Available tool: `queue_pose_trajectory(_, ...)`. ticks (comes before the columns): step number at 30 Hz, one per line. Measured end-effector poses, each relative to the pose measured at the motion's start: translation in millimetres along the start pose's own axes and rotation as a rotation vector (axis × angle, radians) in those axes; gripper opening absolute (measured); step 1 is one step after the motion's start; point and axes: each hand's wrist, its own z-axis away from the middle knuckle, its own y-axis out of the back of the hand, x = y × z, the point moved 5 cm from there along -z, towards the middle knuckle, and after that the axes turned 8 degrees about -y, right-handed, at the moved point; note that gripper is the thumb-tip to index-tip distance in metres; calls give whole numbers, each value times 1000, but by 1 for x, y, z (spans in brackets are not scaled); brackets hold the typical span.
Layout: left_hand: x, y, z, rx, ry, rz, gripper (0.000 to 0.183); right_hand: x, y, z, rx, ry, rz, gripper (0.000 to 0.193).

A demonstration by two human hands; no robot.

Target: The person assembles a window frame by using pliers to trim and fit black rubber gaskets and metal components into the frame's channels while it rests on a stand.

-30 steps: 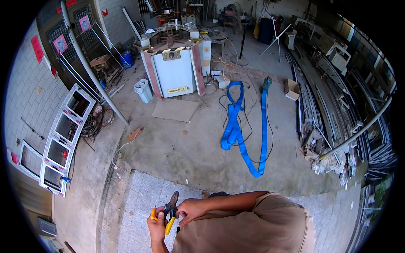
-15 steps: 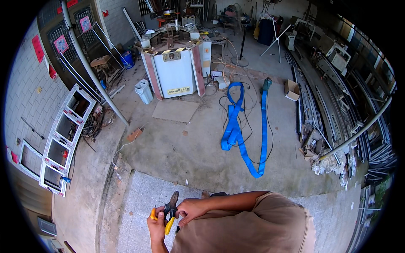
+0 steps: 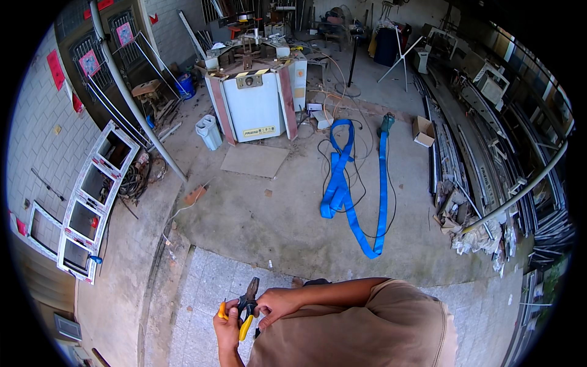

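Observation:
Low in the picture, a pair of pliers (image 3: 249,300) with dark jaws and yellow-orange handles points up and away from me. My left hand (image 3: 227,329) is closed around its handles, which are spread apart. My right hand (image 3: 276,304) reaches in from the right, its fingers curled against the side of the pliers near the joint; some fingertips are hidden. The brown cloth of my clothing lies just below my right forearm.
A long blue strap or flat hose (image 3: 338,183) lies looped on the concrete ahead, with a black cable beside it. Farther off stand a white machine (image 3: 254,107) and a white bin (image 3: 209,133). Metal profiles (image 3: 474,153) line the right; a white frame (image 3: 85,217) leans left.

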Motion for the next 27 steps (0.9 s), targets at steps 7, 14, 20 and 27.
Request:
queue_pose_trajectory(7, 4, -2, 4, 7, 1, -7, 21, 4, -2, -1, -11, 12, 31, 70)
queue_pose_trajectory(14, 1, -1, 4, 11, 8, -3, 21, 1, -1, 0, -18, -8, 33, 70)
queue_pose_trajectory(20, -3, -2, 2, 9, -36, 9, 23, 3, -2, 0, 2, 12, 19, 69)
queue_pose_trajectory(27, -14, 1, -5, -23, -87, 23, 28, 1, -1, -3, 9, 36, -2, 66)
